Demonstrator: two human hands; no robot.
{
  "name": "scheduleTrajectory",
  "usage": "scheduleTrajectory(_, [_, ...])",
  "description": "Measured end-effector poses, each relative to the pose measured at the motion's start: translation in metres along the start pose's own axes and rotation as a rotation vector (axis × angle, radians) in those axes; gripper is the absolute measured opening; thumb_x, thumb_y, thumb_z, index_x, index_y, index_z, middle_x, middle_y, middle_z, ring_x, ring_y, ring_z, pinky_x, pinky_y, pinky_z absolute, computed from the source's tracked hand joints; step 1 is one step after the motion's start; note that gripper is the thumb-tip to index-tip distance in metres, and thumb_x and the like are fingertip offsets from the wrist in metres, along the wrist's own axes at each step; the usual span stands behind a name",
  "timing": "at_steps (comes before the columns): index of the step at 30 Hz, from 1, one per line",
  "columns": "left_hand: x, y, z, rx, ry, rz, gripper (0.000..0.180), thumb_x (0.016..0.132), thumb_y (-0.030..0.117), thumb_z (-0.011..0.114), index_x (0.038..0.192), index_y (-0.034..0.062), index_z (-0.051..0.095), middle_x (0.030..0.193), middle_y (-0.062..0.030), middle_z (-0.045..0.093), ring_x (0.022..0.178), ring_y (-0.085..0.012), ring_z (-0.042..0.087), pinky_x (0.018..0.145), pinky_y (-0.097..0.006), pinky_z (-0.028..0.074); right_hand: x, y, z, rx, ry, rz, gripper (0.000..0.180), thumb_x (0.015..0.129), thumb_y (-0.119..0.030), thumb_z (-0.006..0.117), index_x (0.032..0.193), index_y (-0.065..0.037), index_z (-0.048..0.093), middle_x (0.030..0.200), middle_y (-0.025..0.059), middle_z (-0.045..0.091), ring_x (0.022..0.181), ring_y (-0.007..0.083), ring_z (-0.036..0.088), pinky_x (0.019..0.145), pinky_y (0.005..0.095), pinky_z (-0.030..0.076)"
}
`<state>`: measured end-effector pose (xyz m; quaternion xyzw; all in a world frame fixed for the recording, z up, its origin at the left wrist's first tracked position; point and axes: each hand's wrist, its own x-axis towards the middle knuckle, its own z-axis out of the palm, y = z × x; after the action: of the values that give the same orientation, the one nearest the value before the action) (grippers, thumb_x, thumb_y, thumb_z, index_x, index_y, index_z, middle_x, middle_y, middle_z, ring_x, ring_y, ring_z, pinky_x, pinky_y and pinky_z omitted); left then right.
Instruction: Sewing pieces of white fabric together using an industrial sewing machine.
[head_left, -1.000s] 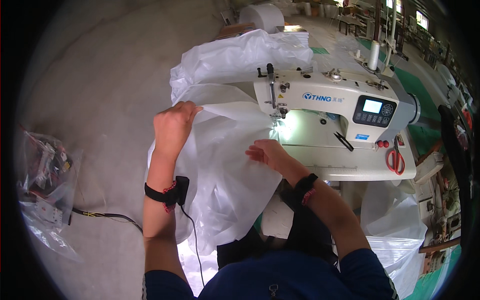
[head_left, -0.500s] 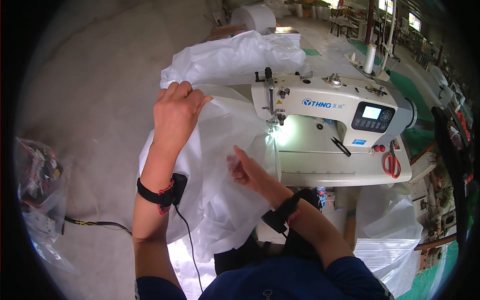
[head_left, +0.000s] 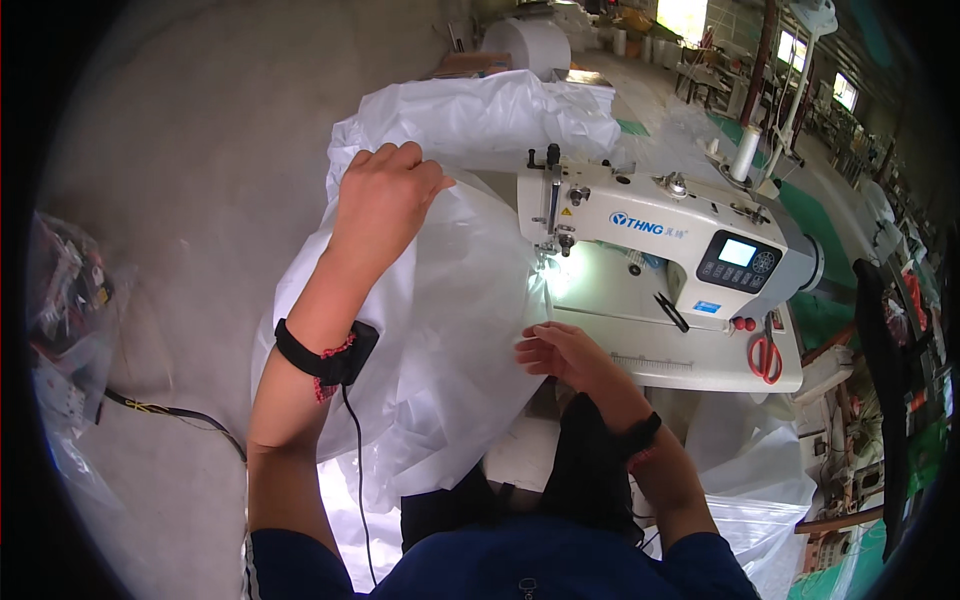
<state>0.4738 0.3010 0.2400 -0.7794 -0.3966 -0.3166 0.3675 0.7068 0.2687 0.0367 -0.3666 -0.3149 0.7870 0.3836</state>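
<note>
A large white translucent plastic sheet (head_left: 440, 310) hangs in folds to the left of the sewing machine (head_left: 650, 210). Its right edge runs up to the lit needle area (head_left: 548, 262) under the machine head. My left hand (head_left: 390, 195) is closed on the sheet's upper part, knuckles up, lifting it. My right hand (head_left: 565, 355) is lower, at the front edge of the machine bed by the sheet's right side. Its fingers are loosely bent and apart, pointing left; whether they touch the sheet I cannot tell.
On the machine bed (head_left: 640, 345) lie black thread snips (head_left: 671, 312) and red-handled scissors (head_left: 765, 357). A white thread cone (head_left: 745, 153) stands behind. More white sheeting (head_left: 480, 110) is heaped at the far side. A clear bag (head_left: 75, 300) sits at far left.
My right hand has moved right and slightly down, from in front of the sheet to its right edge. My left hand keeps its hold on the sheet. The whole view has shifted slightly.
</note>
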Motion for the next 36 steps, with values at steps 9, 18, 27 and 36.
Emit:
scheduleTrajectory(9, [-0.026, 0.02, 0.016, -0.029, -0.242, -0.03, 0.018, 0.071, 0.023, 0.07, 0.08, 0.0101, 0.061, 0.078, -0.0045, 0.055, 0.077, -0.0227, 0.057, 0.065, -0.037, 0.045, 0.103, 0.026, 0.022, 0.428, -0.163, -0.129, 0.034, 0.092, -0.027, 0.049, 0.113, 0.001, 0.048, 0.1, 0.0161, 0.057, 0.076, 0.0206, 0.06, 0.069, 0.0326, 0.053])
scheduleTrajectory(18, [-0.18, -0.026, 0.131, -0.306, -0.931, -0.496, 0.035, 0.086, 0.033, 0.053, 0.118, 0.018, 0.054, 0.11, -0.0113, 0.056, 0.104, -0.0271, 0.056, 0.085, -0.044, 0.046, 0.064, 0.039, 0.011, 0.34, 0.076, 0.058, 0.026, 0.09, -0.032, 0.054, 0.095, -0.007, 0.057, 0.067, 0.0, 0.053, 0.047, 0.0091, 0.043, 0.04, 0.0233, 0.035])
scheduleTrajectory(27, [-0.16, -0.021, 0.134, -0.328, -0.903, -0.662, 0.039, 0.084, 0.042, 0.053, 0.111, 0.0142, 0.06, 0.108, -0.0129, 0.061, 0.1, -0.0298, 0.058, 0.085, -0.039, 0.046, -0.001, -0.029, -0.093, -0.252, 0.362, -0.093, 0.015, 0.082, -0.021, 0.062, 0.075, -0.008, 0.058, 0.057, -0.0001, 0.05, 0.044, 0.0141, 0.048, 0.04, 0.0312, 0.037])
scheduleTrajectory(36, [-0.065, -0.024, 0.048, -0.656, -0.249, -0.679, 0.018, 0.078, 0.004, 0.06, 0.095, 0.0041, 0.06, 0.085, -0.0121, 0.063, 0.077, -0.0263, 0.061, 0.072, -0.029, 0.047, 0.057, -0.042, -0.033, -1.663, 0.767, -0.601, 0.024, 0.082, -0.031, 0.058, 0.084, -0.007, 0.061, 0.083, 0.0114, 0.062, 0.082, 0.0292, 0.061, 0.067, 0.0402, 0.05])
